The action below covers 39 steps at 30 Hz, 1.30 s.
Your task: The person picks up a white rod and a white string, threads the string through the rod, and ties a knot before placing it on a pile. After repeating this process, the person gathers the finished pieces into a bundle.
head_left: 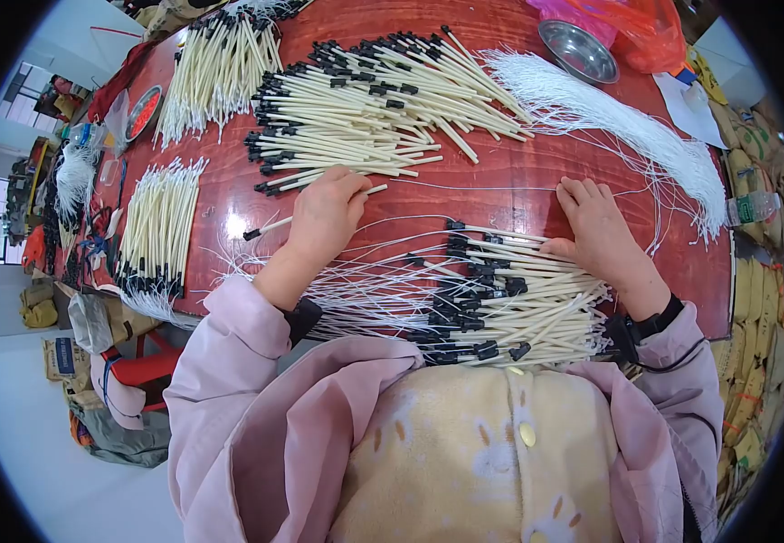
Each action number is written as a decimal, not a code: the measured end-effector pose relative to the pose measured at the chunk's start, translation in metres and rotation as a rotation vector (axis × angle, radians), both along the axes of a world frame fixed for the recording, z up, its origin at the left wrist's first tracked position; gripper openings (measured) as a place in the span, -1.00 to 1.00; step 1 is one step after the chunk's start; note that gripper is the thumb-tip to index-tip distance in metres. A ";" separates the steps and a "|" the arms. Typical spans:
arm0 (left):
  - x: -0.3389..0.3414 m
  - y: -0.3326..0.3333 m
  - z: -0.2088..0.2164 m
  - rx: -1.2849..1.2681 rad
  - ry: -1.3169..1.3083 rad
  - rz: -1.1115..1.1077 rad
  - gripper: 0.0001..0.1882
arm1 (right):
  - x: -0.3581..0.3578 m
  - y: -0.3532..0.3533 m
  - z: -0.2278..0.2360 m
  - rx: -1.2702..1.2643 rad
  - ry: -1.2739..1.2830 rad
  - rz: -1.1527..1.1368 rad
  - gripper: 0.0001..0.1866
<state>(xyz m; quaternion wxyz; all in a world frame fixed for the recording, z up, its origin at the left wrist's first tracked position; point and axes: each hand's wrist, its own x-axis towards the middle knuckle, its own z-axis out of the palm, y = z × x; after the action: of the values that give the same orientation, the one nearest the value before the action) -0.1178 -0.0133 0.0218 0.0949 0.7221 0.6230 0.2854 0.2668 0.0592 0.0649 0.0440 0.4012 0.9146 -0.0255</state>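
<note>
My left hand [324,213] is closed around a thin cream tube [274,226]. Its black end piece points left, and its bare end sticks out past my fingers on the right. Across the red table, a thin white cord [473,187] stretches between my two hands. My right hand [595,222] rests with its fingers extended on the tabletop at the cord, its thumb spread apart beside the nearer tubes. Those corded tubes [527,303] lie in a heap close to my body, white cords trailing left from their black ends. Beyond my left hand is a pile of cordless tubes [356,113].
A long bundle of white cords [627,127] lies at the far right, near a metal bowl [578,52] and a red plastic bag [650,36]. At left are two bunches of tubes [161,222] and a bowl of red bits [144,112]. A red stool [143,366] stands below.
</note>
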 end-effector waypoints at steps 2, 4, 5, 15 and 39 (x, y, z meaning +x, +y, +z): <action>-0.001 0.002 0.000 0.017 0.000 0.001 -0.89 | 0.000 0.000 -0.001 0.002 0.000 -0.003 -0.07; 0.001 0.003 0.001 0.008 0.017 0.016 -0.89 | -0.001 0.001 -0.001 -0.004 -0.002 -0.004 -0.06; 0.001 0.004 0.002 0.004 0.026 0.024 -0.89 | -0.001 0.001 -0.001 -0.010 -0.004 -0.006 -0.06; 0.001 0.012 -0.003 0.009 0.055 0.011 -0.90 | -0.003 0.001 0.000 0.013 -0.007 0.008 -0.08; 0.000 0.019 -0.002 0.036 0.069 0.001 -0.90 | -0.011 0.002 0.003 -0.002 -0.059 0.008 -0.14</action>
<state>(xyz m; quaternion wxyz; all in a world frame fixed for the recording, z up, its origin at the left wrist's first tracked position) -0.1181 0.0060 0.0195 0.0602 0.7328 0.6209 0.2717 0.2559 0.0610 0.0674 0.0715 0.3983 0.9144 -0.0145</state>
